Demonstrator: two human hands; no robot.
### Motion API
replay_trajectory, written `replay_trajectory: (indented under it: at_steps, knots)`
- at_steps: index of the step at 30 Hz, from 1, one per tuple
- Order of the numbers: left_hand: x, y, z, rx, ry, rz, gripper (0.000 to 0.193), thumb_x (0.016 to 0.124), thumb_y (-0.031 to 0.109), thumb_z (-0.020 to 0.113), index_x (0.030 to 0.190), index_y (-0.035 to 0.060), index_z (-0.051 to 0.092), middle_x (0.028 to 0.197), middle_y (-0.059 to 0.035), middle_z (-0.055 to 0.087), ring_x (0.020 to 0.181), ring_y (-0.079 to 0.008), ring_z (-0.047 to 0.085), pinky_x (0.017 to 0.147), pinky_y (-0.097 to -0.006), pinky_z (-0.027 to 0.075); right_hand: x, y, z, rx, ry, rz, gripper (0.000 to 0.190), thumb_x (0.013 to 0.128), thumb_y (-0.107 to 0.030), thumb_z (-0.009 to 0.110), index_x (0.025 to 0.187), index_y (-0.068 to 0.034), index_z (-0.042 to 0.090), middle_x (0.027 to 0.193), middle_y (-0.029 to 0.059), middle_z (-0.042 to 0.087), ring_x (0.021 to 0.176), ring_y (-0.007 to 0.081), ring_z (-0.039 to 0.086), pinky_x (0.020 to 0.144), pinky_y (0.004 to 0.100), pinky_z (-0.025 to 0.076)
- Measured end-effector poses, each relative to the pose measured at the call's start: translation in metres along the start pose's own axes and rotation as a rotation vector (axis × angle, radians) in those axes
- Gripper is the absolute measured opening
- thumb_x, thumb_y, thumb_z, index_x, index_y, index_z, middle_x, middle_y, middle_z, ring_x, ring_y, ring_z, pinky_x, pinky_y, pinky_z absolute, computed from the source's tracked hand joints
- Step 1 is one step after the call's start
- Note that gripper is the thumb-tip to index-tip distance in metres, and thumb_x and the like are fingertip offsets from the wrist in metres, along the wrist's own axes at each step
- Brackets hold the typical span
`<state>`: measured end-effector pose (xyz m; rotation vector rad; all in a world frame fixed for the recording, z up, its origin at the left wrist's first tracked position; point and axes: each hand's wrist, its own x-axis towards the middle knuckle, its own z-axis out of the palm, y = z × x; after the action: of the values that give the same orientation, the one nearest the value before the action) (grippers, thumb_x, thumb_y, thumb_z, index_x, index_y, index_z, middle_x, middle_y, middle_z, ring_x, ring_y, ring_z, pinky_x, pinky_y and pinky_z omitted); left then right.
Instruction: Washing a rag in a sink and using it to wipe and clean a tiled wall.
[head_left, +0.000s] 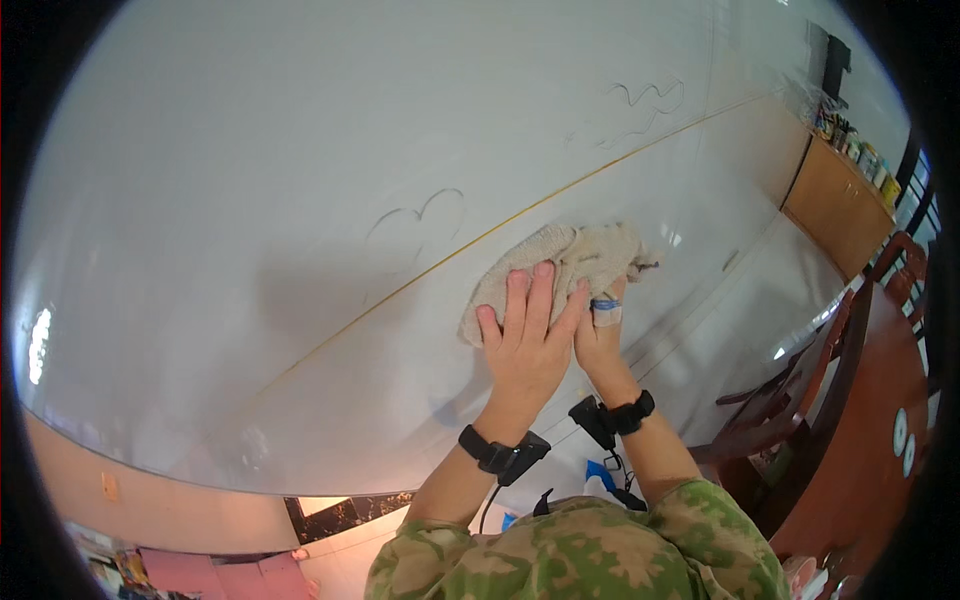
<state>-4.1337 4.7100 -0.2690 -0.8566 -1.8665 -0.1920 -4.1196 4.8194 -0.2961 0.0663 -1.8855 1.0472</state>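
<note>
A beige terry cloth (596, 251) is bunched against a glossy white wall panel (300, 135). My left hand (529, 334) holds it there from above, fingers spread over the fabric. Close beside it, my right hand (600, 337) grips the cloth's lower right part; its fingertips are partly hidden by the folds. A white and blue wrap (606, 309) circles a finger of that hand. A faint heart-shaped line drawing (417, 216) is on the panel to the upper left, and wavy dark marks (649, 94) show farther up to the right.
A thin yellow line (540, 201) crosses the white surface diagonally. At right stand a wooden cabinet (840, 202) topped with bottles and jars, and a reddish-brown wooden table (862, 420) with chairs. Black devices (517, 457) are strapped to both wrists, with cables hanging from them.
</note>
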Motion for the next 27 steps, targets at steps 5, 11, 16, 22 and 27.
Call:
replay_trajectory:
  at_steps: [5, 11, 16, 22, 27]
  knots:
    - [-0.029, -0.006, -0.032, -0.304, -0.116, -0.099, 0.055, 0.067, 0.013, 0.064, 0.120, 0.0171, 0.050, 0.135, -0.0164, 0.036, 0.126, -0.0340, 0.032, 0.103, -0.0513, 0.010, -0.038, -0.018, 0.011, 0.219, -0.011, 0.029, 0.039, 0.077, -0.006, 0.045, 0.115, 0.004, 0.045, 0.123, 0.0217, 0.042, 0.116, 0.0364, 0.035, 0.103, 0.0408, 0.019]
    - [-0.065, -0.065, -0.123, -0.616, -0.182, -0.303, 0.065, 0.067, 0.016, 0.064, 0.125, 0.0020, 0.038, 0.132, -0.0227, 0.036, 0.123, -0.0394, 0.034, 0.101, -0.0516, 0.018, -0.080, -0.087, 0.057, 0.564, -0.373, 0.161, 0.069, 0.076, -0.021, 0.054, 0.131, 0.004, 0.022, 0.134, 0.0245, 0.027, 0.126, 0.0408, 0.017, 0.105, 0.0464, 0.005]
    - [-0.086, -0.103, -0.170, -0.400, -0.269, -0.334, 0.065, 0.067, 0.020, 0.064, 0.124, 0.0011, 0.039, 0.131, -0.0215, 0.037, 0.122, -0.0384, 0.034, 0.101, -0.0511, 0.020, -0.080, -0.149, 0.084, 0.502, -0.251, 0.026, 0.080, 0.068, -0.025, 0.061, 0.131, 0.003, 0.023, 0.138, 0.0274, 0.012, 0.128, 0.0469, 0.001, 0.102, 0.0533, -0.005]
    - [-0.118, -0.111, -0.180, -0.419, -0.276, -0.311, 0.057, 0.068, 0.018, 0.064, 0.120, 0.0049, 0.044, 0.129, -0.0204, 0.040, 0.120, -0.0400, 0.036, 0.097, -0.0510, 0.029, -0.104, -0.129, 0.091, 0.428, -0.161, 0.036, 0.079, 0.061, -0.018, 0.064, 0.128, 0.003, 0.028, 0.132, 0.0284, 0.023, 0.126, 0.0470, 0.010, 0.104, 0.0514, 0.003]
    - [-0.147, -0.161, -0.211, -0.066, 0.274, -0.425, 0.039, 0.083, 0.010, 0.055, 0.119, 0.0016, 0.045, 0.131, -0.0199, 0.036, 0.123, -0.0350, 0.034, 0.100, -0.0479, 0.027, -0.133, -0.061, 0.103, 0.481, 0.250, 0.583, 0.039, 0.071, -0.008, 0.055, 0.108, 0.003, 0.048, 0.101, 0.0121, 0.051, 0.092, 0.0219, 0.047, 0.081, 0.0328, 0.037]
